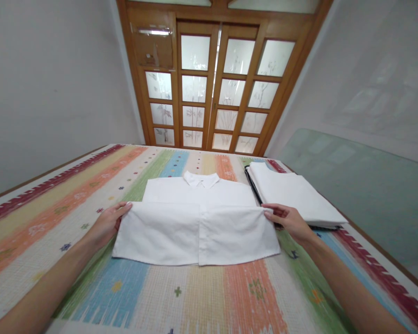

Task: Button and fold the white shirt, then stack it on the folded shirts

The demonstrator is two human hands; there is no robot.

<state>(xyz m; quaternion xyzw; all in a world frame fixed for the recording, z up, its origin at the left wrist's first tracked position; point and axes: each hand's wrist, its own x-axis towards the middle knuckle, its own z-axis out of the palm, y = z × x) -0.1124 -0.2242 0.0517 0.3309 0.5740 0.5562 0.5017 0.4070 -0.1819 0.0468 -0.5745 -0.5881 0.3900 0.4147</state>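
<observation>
A white collared shirt (201,232) lies in front of me with its collar pointing away. Its lower part is raised in a crosswise fold, and the hem hangs toward me. My left hand (113,218) pinches the left end of that fold between thumb and fingers. At the right end, my right hand (288,220) is closed on the fabric in the same way. The cloth stretches fairly straight between both hands. Beyond the fold, the shoulders and collar rest flat.
A stack of folded clothes (292,190), white on top with dark edges below, sits to the right, close to my right hand. Beneath everything is a striped, patterned cover (181,297). A pale green panel (362,185) stands along the right; wooden glazed doors (209,88) are at the far end.
</observation>
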